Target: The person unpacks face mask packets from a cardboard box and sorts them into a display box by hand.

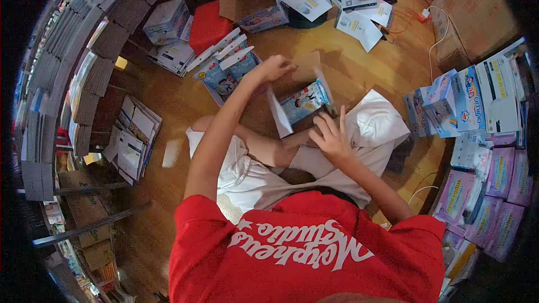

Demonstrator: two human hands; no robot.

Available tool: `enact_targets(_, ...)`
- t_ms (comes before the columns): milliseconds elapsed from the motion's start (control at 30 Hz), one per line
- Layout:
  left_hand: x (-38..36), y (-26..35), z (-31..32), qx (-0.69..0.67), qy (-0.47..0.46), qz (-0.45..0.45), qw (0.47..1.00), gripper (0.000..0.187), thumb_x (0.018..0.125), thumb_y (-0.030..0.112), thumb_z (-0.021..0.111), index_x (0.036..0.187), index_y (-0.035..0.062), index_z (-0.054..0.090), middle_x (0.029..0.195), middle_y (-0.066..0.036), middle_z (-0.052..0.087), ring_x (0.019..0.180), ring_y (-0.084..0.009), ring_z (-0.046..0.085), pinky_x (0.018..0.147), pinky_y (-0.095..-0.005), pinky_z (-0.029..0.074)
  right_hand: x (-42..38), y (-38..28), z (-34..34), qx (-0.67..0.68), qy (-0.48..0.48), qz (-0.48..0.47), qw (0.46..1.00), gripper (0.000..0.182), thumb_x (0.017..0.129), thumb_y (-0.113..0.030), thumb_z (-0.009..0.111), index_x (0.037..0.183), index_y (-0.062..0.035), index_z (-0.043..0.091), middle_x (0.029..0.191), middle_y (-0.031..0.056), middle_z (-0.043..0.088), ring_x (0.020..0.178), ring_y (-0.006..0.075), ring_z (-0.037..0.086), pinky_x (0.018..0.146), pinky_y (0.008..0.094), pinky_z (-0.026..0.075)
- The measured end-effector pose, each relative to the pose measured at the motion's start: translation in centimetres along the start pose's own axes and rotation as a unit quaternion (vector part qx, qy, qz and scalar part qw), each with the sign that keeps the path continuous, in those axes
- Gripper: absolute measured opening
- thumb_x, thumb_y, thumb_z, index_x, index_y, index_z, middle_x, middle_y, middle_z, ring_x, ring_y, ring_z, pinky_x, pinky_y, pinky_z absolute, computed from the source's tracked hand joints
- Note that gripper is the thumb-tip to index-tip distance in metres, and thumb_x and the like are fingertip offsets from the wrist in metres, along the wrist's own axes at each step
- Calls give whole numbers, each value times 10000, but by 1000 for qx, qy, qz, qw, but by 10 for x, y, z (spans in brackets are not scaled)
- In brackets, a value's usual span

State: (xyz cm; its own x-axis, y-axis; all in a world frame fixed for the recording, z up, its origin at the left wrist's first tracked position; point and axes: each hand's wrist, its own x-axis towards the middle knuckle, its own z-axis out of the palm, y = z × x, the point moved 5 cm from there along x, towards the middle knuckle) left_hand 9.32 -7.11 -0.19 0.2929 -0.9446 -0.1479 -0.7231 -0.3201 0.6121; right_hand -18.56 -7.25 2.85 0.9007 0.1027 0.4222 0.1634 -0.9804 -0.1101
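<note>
An open white cardboard box (278, 113) sits in front of my crossed legs, with its flaps standing up. Inside lies a blue-and-white printed packet (306, 101). My left hand (276, 70) is over the box's far left corner, beside a raised brown flap (307, 66); its fingers are curled, and what they hold, if anything, is hidden. At the near right side of the box, my right hand (332, 136) has its fingers spread and nothing in them. Left of the box stands a carton (214, 91) holding blue printed packs (227, 76).
Book stacks and shelves (67, 39) line the left. Printed cartons (449, 104) and purple boxes (457, 193) pile up at right. Farther off are a red stool-like object (209, 27), an open carton (263, 18), flattened white boxes (359, 25) and a cable (431, 50).
</note>
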Motion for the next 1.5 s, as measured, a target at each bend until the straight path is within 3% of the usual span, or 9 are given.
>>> enact_targets(200,-1,5,7,227,297,-41,927,339,849,330,607,843,-9,623,893,-198,631,781,-365,627,678,-435,497,-49,-17,30,148,-128,41,980,494,715,-311,705,1077,-13,550,1248,209,432,1199,395,384,1067,552,227)
enact_targets(300,16,10,24,333,270,3,904,310,809,326,629,878,24,626,1001,-169,619,881,-355,617,728,-483,495,-39,-9,24,196,-142,85,967,472,763,-256,673,1118,20,531,1301,223,417,1190,402,402,1055,505,268)
enact_targets(400,9,13,37,186,91,-106,973,365,827,349,619,987,21,628,1090,-158,606,997,-342,588,836,-455,480,-30,13,33,145,-41,86,985,491,839,-200,594,1237,48,450,1348,255,388,1175,419,420,1036,461,312)
enact_targets(633,-86,21,-2,-212,253,48,943,371,852,224,651,1153,13,602,1245,-133,561,1130,-246,540,1017,-355,357,7,54,11,187,10,293,937,561,885,-87,506,1378,42,271,1374,286,338,1198,442,421,1036,443,335)
enact_targets(733,-129,16,12,-372,254,-29,892,387,826,119,660,1182,-6,574,1247,-119,566,1149,-209,511,1043,-319,325,19,81,19,169,-43,287,942,539,889,-84,491,1367,45,277,1354,279,365,1211,434,418,1032,454,338)
enact_targets(900,-166,47,24,-245,291,5,925,634,788,62,662,1365,33,400,1419,-117,395,1327,-232,336,1079,-324,266,46,83,68,-125,-170,315,925,456,861,-96,489,1299,10,416,1288,229,450,1211,390,435,1022,476,340)
enact_targets(967,-169,55,32,-284,272,19,919,711,765,4,622,1413,58,334,1476,-109,312,1376,-235,256,1094,-331,233,68,47,64,-152,-199,191,949,395,821,-182,547,1198,-67,546,1117,147,532,1068,331,508,907,497,405)
enact_targets(1167,-167,63,35,-367,225,25,902,808,704,-112,500,1451,98,277,1524,-92,212,1408,-238,179,1116,-346,176,67,26,124,-224,-218,-93,945,361,820,-183,547,1173,-115,583,1156,64,548,1191,302,425,1036,643,207)
enact_targets(1500,-181,72,36,-231,290,3,929,819,682,-85,594,1431,95,317,1455,-141,269,1351,-304,277,1084,-390,281,48,35,-33,45,-115,-81,989,686,563,-141,712,1212,-64,503,1181,104,503,1156,297,454,1093,519,225)
